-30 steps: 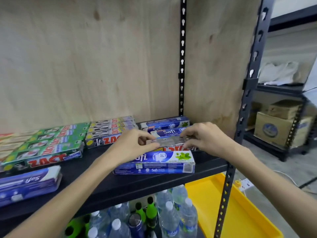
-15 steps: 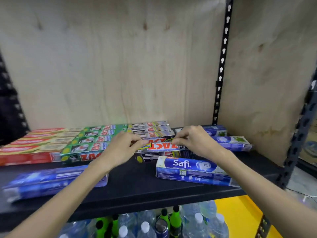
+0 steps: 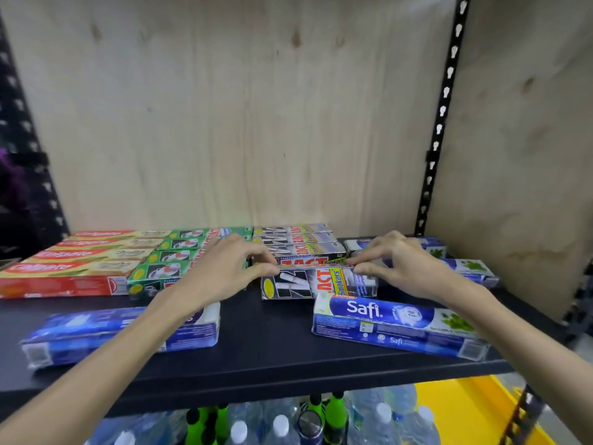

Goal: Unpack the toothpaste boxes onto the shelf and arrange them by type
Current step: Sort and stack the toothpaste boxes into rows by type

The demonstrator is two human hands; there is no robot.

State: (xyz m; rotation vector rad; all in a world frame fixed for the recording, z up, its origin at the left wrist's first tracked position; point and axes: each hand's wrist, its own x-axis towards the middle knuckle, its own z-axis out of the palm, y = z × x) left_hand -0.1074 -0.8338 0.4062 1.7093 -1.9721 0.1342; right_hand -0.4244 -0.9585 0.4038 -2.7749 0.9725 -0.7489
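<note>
On the black shelf (image 3: pixel 272 348) my left hand (image 3: pixel 221 271) and my right hand (image 3: pixel 394 261) pinch the two ends of a black Zact Smokers box (image 3: pixel 317 282), which lies at the front of a row of like boxes (image 3: pixel 298 240). Left of that row lie green Zact boxes (image 3: pixel 179 255) and red Colgate boxes (image 3: pixel 73 268). A blue Safi box (image 3: pixel 394 326) lies in front of my right wrist. More Safi boxes (image 3: pixel 465 268) sit behind my right hand. A blue shrink-wrapped pack (image 3: pixel 106 332) lies under my left forearm.
A plywood back panel (image 3: pixel 240 123) closes the shelf behind, with a black slotted upright (image 3: pixel 439 123) at the right. Below the shelf stand water bottles (image 3: pixel 279 428) and green-capped bottles (image 3: pixel 333 409). A yellow tray (image 3: pixel 465 412) sits at the lower right.
The view has swung left and closer. Both hands carried the black Zact box from above the Safi box to the front of the black Zact row and still pinch its ends.
</note>
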